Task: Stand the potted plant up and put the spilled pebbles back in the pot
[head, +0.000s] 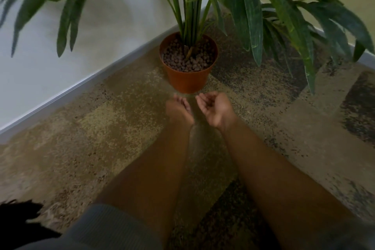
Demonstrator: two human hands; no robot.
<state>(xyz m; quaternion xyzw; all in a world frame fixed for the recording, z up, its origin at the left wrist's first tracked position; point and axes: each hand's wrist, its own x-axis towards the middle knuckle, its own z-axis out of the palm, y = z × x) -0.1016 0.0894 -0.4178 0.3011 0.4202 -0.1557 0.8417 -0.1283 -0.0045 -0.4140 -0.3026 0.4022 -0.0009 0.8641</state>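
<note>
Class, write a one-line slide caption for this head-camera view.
Upright terracotta pot filled with pebbles; both hands cupped, palms up, just before it.

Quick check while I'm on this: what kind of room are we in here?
Probably an indoor corner of an office or a home, at floor level. Patterned carpet meets a white wall with a pale skirting board, and the potted plant stands upright on the carpet.

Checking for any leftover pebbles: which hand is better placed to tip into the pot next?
Probably the left hand: it seems cupped, fingers curled, perhaps with pebbles, though blur hides them. Right hand looks empty. Both hover before the upright pot.
</note>
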